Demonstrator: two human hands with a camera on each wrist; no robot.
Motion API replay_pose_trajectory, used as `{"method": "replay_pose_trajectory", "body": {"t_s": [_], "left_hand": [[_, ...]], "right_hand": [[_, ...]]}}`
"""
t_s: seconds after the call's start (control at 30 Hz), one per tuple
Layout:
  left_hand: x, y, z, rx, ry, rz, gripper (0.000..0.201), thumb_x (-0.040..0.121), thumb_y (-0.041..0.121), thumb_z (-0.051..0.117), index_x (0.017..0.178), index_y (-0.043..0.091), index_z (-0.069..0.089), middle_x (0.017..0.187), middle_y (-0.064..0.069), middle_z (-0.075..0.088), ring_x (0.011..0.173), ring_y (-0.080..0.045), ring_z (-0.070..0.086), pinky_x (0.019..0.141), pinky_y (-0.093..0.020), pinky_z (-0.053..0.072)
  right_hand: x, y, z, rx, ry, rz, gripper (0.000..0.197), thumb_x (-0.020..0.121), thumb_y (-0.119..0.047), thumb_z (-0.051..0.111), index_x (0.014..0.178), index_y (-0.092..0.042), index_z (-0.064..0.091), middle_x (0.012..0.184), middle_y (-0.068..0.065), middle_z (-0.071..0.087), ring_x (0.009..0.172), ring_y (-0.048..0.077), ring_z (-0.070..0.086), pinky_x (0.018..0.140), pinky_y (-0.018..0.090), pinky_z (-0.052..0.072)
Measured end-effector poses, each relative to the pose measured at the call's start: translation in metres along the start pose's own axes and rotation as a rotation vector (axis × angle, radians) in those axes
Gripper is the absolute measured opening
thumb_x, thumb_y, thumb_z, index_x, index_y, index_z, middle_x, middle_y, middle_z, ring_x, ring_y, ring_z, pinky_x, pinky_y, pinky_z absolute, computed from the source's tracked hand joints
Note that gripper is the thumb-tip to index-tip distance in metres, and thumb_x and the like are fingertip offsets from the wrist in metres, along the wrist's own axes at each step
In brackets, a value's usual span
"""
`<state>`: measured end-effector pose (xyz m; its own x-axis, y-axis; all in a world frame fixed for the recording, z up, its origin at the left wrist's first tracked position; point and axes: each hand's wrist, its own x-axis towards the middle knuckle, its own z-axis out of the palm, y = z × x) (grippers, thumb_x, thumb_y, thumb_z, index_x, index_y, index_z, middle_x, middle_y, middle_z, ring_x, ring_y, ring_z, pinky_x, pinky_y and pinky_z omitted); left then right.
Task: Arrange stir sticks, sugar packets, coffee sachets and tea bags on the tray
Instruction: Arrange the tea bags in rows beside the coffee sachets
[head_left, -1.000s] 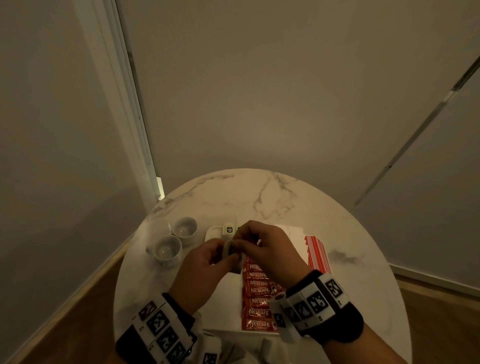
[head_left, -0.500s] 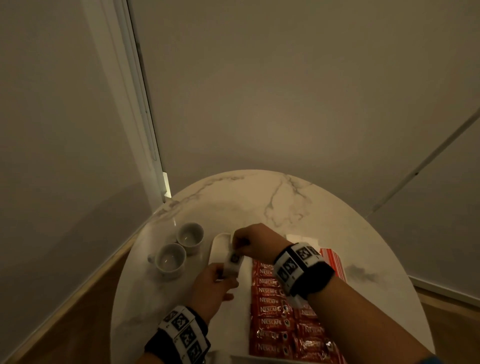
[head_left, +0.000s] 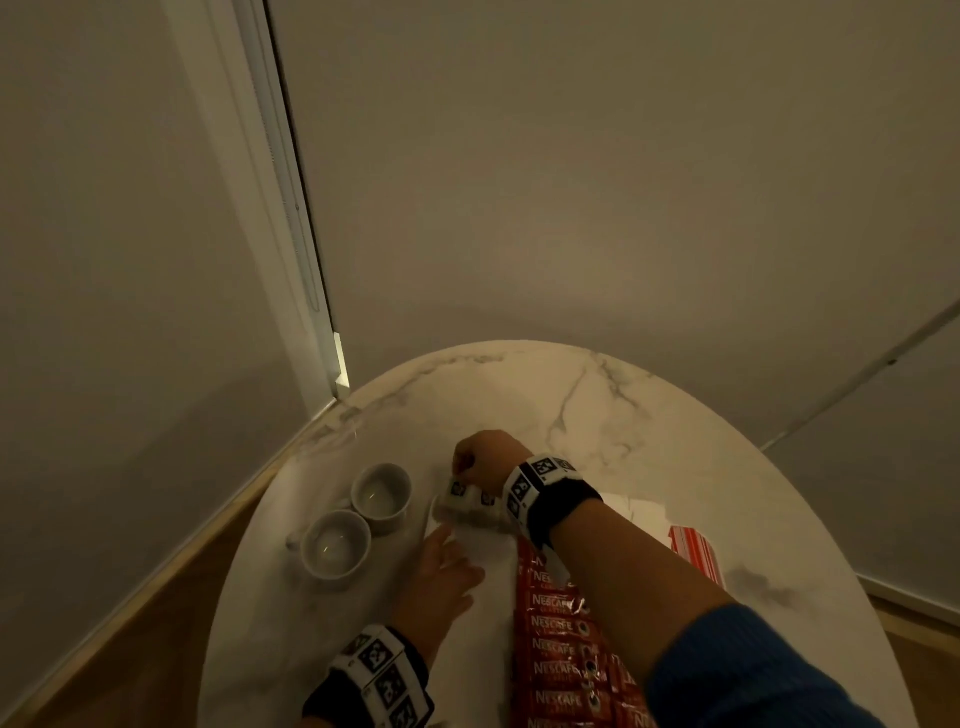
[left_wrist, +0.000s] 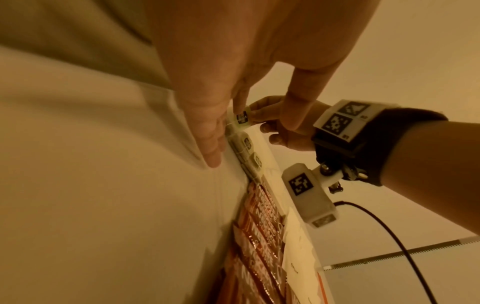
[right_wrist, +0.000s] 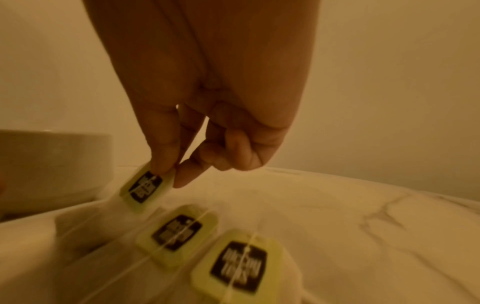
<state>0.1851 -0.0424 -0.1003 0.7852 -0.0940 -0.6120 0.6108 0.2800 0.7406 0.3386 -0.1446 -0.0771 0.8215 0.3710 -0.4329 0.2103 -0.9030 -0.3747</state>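
grip: right hand (right_wrist: 202, 115) pinches the pale yellow-green paper tag with the black label (right_wrist: 145, 186) between thumb and forefinger; its tea bag (head_left: 457, 512) hangs low at the far end of the white rectangular tray (head_left: 491, 558).
other grip: left hand (head_left: 441, 582) lies flat and relaxed on the tray, fingers straight, holding nothing.
row: two more tagged tea bags (right_wrist: 182, 232) lie just beside it, along the tray's far end near the tabletop's (head_left: 623, 415) far edge.
neighbours: red foil coffee sachets (head_left: 558, 649) fill the tray's right side; two small white ceramic cups (head_left: 358, 519) stand left of the tray.
doing it well: lower the bag flat beside the row, tag facing up like the others, string untangled, then let go gently.
risk: dragging the string could shift the laid bags.
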Motion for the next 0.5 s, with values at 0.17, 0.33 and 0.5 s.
{"method": "replay_pose_trajectory", "body": {"t_s": [0.17,0.33,0.5], "left_hand": [[0.008,-0.002,0.003,0.023,0.02,0.006,0.06,0.09,0.006,0.057,0.14,0.027,0.034,0.134,0.001,0.044,0.115,-0.018,0.049,0.095,-0.037,0.041],[0.011,-0.001,0.001,0.055,0.019,0.035,0.045,0.09,0.006,0.056,0.124,0.03,0.041,0.113,0.013,0.05,0.102,-0.009,0.052,0.089,-0.034,0.044],[0.012,-0.002,0.0,0.073,0.024,0.023,0.055,0.091,0.005,0.055,0.137,0.027,0.037,0.124,0.002,0.048,0.102,-0.008,0.052,0.088,-0.033,0.044]], "right_hand": [[0.012,0.0,-0.002,-0.027,0.004,-0.021,0.017,0.087,-0.014,0.064,0.102,-0.012,0.071,0.108,0.008,0.068,0.1,0.025,0.062,0.085,0.03,0.048],[0.017,-0.001,0.001,-0.045,-0.036,-0.018,0.016,0.086,-0.014,0.066,0.101,-0.011,0.071,0.106,0.008,0.069,0.099,0.024,0.062,0.083,0.031,0.049],[0.017,0.0,0.005,-0.047,-0.04,-0.016,0.017,0.086,-0.014,0.066,0.102,-0.01,0.072,0.107,0.008,0.069,0.099,0.024,0.063,0.082,0.03,0.049]]}}
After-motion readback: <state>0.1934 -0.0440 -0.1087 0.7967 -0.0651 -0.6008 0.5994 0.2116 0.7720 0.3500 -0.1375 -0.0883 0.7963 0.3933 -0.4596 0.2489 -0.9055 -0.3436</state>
